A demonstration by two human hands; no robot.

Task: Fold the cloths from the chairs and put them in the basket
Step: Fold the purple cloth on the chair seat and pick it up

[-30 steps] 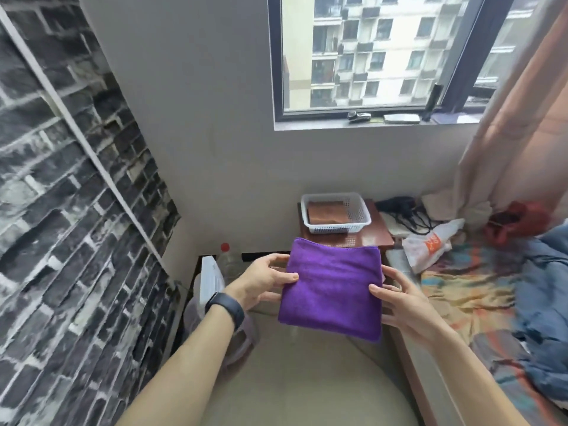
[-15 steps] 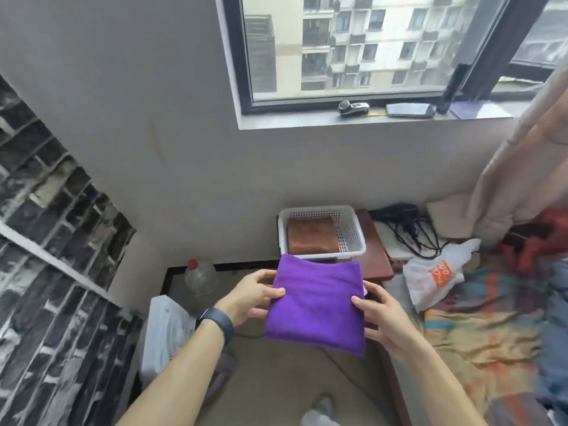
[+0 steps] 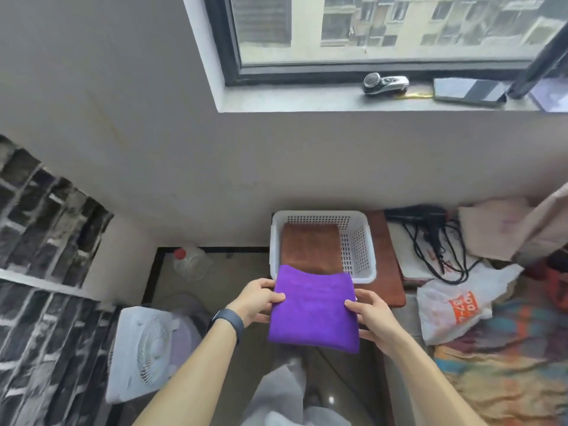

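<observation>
I hold a folded purple cloth (image 3: 313, 309) flat in the air between both hands. My left hand (image 3: 256, 299) grips its left edge, thumb on top. My right hand (image 3: 373, 316) grips the right edge the same way. The cloth's far edge overlaps the near rim of a white plastic basket (image 3: 358, 244), which stands on a small reddish-brown table (image 3: 387, 272). A folded brown cloth (image 3: 310, 247) lies inside the basket on its left side.
A white box fan (image 3: 141, 348) and a plastic bottle with a red cap (image 3: 190, 261) stand on the floor at left. Black cables (image 3: 436, 238), a white plastic bag (image 3: 455, 305) and a bed with patterned bedding (image 3: 498, 373) lie to the right.
I have stepped closer to the basket and my view has tipped down. The purple cloth, still held in both hands, has moved forward until it overlaps the basket's near rim.
</observation>
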